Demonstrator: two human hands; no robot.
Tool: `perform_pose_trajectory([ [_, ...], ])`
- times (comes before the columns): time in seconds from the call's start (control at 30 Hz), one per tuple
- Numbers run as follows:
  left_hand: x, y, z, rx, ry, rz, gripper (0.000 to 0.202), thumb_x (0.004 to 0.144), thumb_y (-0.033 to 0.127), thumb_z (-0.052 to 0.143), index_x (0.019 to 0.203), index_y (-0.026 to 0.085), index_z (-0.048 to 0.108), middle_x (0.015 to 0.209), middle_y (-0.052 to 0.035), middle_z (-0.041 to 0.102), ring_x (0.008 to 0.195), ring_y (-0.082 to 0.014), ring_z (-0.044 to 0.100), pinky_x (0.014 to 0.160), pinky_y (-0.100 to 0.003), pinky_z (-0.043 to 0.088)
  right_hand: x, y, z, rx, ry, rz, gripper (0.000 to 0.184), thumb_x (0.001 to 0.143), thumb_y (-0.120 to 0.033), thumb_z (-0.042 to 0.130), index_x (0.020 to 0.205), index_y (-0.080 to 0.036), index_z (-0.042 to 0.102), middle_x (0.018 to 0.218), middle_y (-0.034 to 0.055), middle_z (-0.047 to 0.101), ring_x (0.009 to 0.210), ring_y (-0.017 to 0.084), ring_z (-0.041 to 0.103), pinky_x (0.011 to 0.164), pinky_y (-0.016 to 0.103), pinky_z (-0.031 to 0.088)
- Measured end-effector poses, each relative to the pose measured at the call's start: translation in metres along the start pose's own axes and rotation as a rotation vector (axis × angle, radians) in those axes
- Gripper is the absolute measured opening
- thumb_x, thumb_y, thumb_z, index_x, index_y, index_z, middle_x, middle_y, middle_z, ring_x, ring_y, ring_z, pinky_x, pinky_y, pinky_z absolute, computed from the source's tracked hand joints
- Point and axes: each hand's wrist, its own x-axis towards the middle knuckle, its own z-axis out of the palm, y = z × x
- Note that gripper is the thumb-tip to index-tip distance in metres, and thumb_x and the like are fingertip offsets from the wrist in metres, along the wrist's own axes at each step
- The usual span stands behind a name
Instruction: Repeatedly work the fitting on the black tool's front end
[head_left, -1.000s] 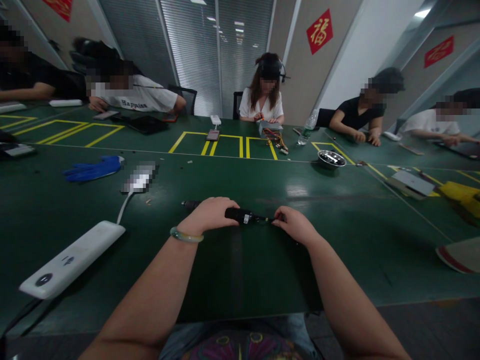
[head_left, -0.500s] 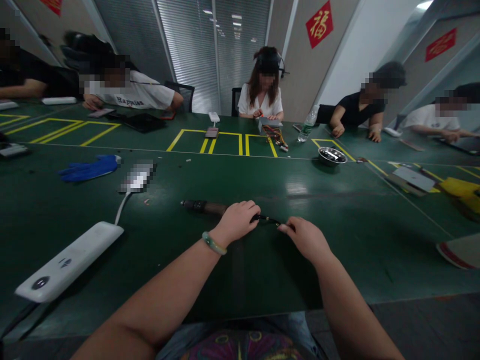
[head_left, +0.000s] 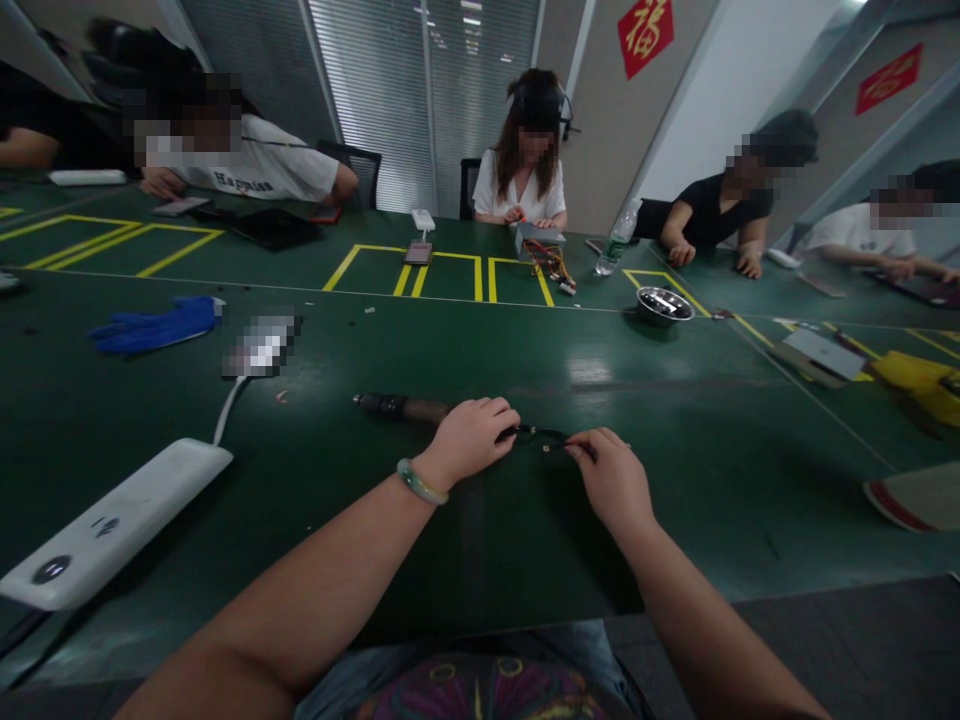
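Observation:
A dark, pen-shaped electric screwdriver (head_left: 405,408) lies on the green table, its tip pointing left. My left hand (head_left: 474,432) is wrapped over its rear end, fingers closed, hiding that part. From there a black cord (head_left: 551,432) runs to the right. My right hand (head_left: 613,472) pinches this cord between thumb and fingers. Just left of the right fingertips, a small pale metallic bit (head_left: 546,449) shows; whether it is attached to the cord I cannot tell.
On the left are a white power bank (head_left: 120,520), cabled to a blurred-out device (head_left: 262,345), and a blue glove (head_left: 156,325). A metal bowl (head_left: 664,306), a water bottle (head_left: 618,240) and a box with coloured wires (head_left: 538,238) stand farther back. Several people sit opposite.
My right hand has shifted slightly right along the cord, and the pale bit by its fingertips shows more plainly. My left hand keeps its hold. The view has turned a little.

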Motion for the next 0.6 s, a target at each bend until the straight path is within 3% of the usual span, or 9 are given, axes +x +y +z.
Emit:
perform_pose_trajectory([
  [0.17,-0.001,-0.002,0.0,-0.021,0.021,-0.003,0.013,0.089,0.03,0.053,0.099,0.023,0.059,0.1,-0.0034,0.058,0.091,-0.0193,0.056,0.077,-0.034,0.045,0.054,0.001,0.001,0.068,0.16,-0.001,0.011,0.087,-0.03,0.055,0.087,-0.025,0.065,0.093,0.0028,0.064,0.085,0.021,0.058,0.075,0.034,0.044],
  [0.3,0.0,-0.002,0.002,-0.004,0.042,-0.02,0.012,0.088,0.029,0.056,0.096,0.023,0.06,0.098,-0.003,0.058,0.09,-0.0193,0.056,0.079,-0.034,0.045,0.084,-0.007,0.01,0.081,0.159,-0.097,0.011,0.085,-0.027,0.057,0.088,-0.022,0.066,0.09,0.0029,0.063,0.083,0.018,0.057,0.072,0.03,0.042],
  [0.43,0.001,-0.003,0.003,-0.007,0.058,-0.026,0.01,0.087,0.029,0.057,0.094,0.023,0.059,0.097,-0.0016,0.058,0.089,-0.0183,0.056,0.079,-0.033,0.045,0.076,-0.003,0.019,0.073,0.057,-0.219,0.012,0.086,-0.023,0.057,0.093,-0.022,0.067,0.093,0.0026,0.064,0.084,0.017,0.058,0.073,0.03,0.042],
  [0.6,0.003,-0.005,0.004,-0.034,0.052,-0.012,0.011,0.088,0.031,0.055,0.095,0.023,0.059,0.096,-0.0016,0.058,0.089,-0.0184,0.056,0.076,-0.033,0.044,0.059,0.01,0.013,0.11,-0.126,-0.302,0.012,0.087,-0.024,0.059,0.095,-0.025,0.068,0.094,0.0013,0.064,0.085,0.016,0.058,0.074,0.029,0.044],
])
